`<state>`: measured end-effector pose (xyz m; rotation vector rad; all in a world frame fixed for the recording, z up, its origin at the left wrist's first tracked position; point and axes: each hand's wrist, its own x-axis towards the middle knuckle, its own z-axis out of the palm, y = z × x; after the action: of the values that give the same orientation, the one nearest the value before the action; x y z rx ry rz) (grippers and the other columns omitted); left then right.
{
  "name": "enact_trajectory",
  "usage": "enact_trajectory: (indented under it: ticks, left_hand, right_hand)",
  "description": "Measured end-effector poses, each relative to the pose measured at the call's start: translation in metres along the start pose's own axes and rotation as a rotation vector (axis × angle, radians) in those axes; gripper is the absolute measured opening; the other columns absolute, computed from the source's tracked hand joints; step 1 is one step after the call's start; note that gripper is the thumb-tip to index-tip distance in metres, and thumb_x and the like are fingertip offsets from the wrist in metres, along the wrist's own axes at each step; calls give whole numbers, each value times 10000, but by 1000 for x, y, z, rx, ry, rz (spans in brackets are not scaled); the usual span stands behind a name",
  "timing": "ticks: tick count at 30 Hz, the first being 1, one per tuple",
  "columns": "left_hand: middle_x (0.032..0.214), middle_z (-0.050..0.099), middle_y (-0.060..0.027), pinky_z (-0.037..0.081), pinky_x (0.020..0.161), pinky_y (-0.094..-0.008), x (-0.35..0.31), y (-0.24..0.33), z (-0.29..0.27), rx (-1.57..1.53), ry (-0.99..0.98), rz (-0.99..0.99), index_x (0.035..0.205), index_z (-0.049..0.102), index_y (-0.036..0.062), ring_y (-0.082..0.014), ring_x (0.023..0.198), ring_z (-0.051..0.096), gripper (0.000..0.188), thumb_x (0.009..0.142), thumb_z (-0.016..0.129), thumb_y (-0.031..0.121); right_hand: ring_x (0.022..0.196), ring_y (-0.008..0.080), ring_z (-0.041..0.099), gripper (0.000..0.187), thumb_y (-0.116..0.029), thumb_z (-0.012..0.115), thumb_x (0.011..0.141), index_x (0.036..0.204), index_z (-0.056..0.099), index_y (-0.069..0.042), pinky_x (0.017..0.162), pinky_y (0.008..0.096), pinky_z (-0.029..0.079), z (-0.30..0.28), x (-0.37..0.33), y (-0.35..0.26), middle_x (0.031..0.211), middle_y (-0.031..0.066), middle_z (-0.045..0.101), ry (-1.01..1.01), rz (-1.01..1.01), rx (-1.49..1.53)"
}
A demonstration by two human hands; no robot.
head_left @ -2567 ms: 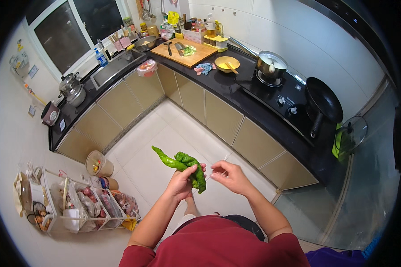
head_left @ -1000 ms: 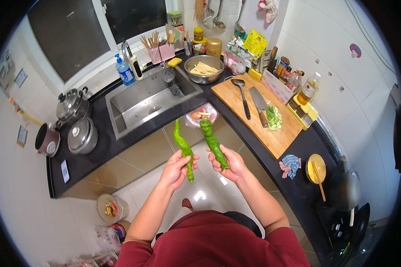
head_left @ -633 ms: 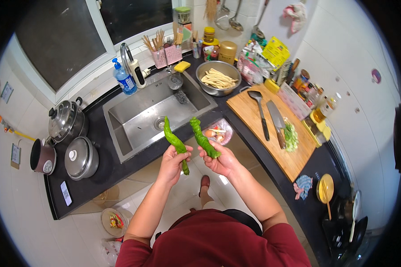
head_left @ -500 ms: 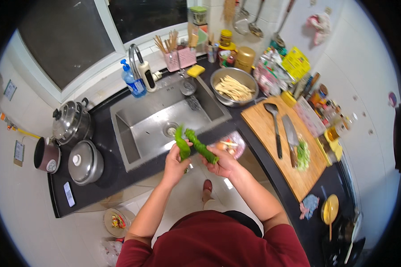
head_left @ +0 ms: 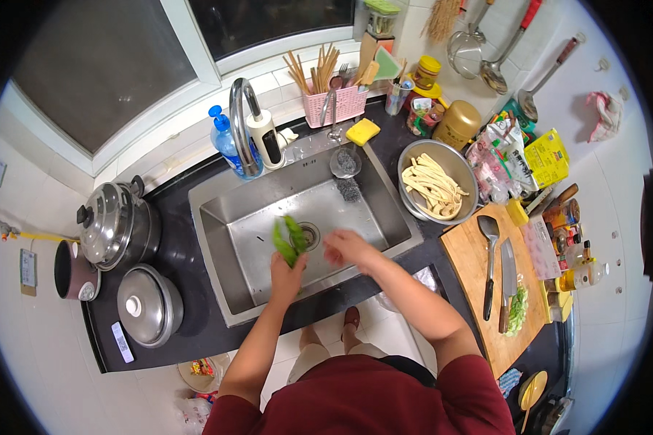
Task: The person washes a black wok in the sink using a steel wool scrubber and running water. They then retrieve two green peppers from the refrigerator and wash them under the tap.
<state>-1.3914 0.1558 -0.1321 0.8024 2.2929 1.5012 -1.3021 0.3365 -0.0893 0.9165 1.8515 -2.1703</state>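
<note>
Over the front part of the steel sink (head_left: 232,239), my left hand (head_left: 286,274) is closed round two long green peppers (head_left: 283,245). Their upper ends stick out above the fingers. To the right, my right hand (head_left: 347,249) hovers over the basin, apart from the peppers. Motion smears its fingers, so whether they hold anything cannot be made out. Behind the peppers the sink drain (head_left: 308,233) is partly visible. A curved faucet (head_left: 243,123) stands at the sink's back edge.
Right of the sink, a metal bowl (head_left: 408,161) holds pale strips. A cutting board (head_left: 464,250) bears a spatula (head_left: 488,268), a cleaver (head_left: 508,272) and chopped greens (head_left: 517,312). Lidded pots (head_left: 149,304) stand left, near a phone (head_left: 122,342). A yellow sponge (head_left: 363,131) lies behind the sink.
Both hands have moved from the counter's front edge to over the sink. The pepper from my right hand is now with the other in my left. My right hand has drawn away from them.
</note>
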Motion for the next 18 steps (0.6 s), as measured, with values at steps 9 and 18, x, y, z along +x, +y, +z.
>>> enact_trajectory:
  ticks: [9,18]
  left_hand:
    - [931,616,-145,525,827,-451,80,-58,-22,-1346,-34,-960,978,533,20,-271,916,610,422,919,535,438]
    - [991,594,-156,542,820,-481,123,-80,-21,-1472,5,-1089,1040,513,-7,-286,942,603,467,915,538,442]
  right_hand:
    - [1213,419,420,573,-103,626,790,1292,405,63,1029,419,355,-13,191,-104,1310,294,427,641,-776,-1098]
    - [1095,391,526,367,-12,438,837,1191,463,80,927,417,449,-2,225,-91,1208,268,510,622,-606,-1256]
